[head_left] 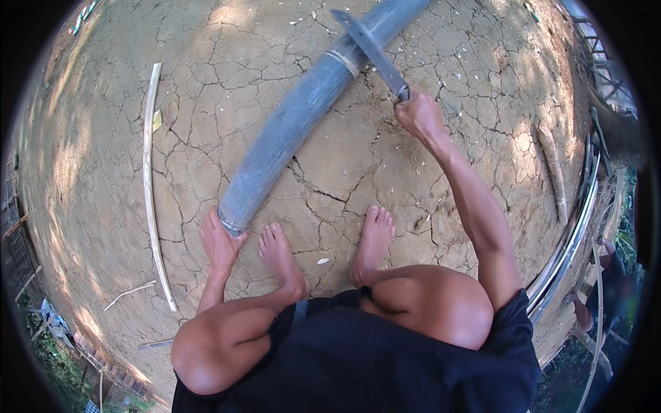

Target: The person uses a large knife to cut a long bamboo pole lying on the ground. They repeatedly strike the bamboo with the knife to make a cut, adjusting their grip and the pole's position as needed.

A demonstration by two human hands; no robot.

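A thick grey-green bamboo pole [289, 131] slants over the cracked ground from my bare feet to the far edge of the view. My left hand [219, 239] is wrapped round its near end, just past a ringed joint. In my right hand [420, 113] is a machete [375, 54], gripped by its dark handle. Its long blade points far left and crosses over the pole near another pale joint [342, 62]. I cannot tell whether the blade touches the bamboo.
On the left lies a long pale split strip [150, 172], with a thin twig [129, 293] near its lower end. A short log [552, 172] rests at the right, beside several long poles [575, 230]. Part of another person [606, 289] shows at the right rim.
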